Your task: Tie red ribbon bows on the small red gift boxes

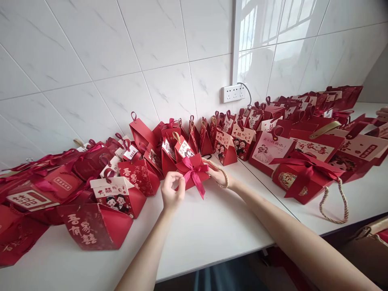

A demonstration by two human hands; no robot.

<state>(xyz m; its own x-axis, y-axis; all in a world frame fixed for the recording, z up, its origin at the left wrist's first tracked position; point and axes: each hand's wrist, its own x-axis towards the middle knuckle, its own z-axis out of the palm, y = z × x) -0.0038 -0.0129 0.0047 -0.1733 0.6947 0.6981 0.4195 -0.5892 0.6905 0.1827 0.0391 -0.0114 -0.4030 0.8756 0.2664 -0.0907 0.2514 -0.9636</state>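
Note:
In the head view, a small red gift box with a twisted rope handle stands near the middle of the white table. A dark pink ribbon is tied in a bow on its front. My left hand is closed in a pinch at the bow's left tail, thumb against forefinger. My right hand grips the box's right side, with the rope loop lying around it; its fingertips are partly hidden. Just behind stands a box with a gold loop.
Red gift boxes with printed fronts crowd the table left, behind and right. The nearest are a couple-print box on the left and a rope-handled box on the right. A socket strip is on the tiled wall; part of another hand shows far right.

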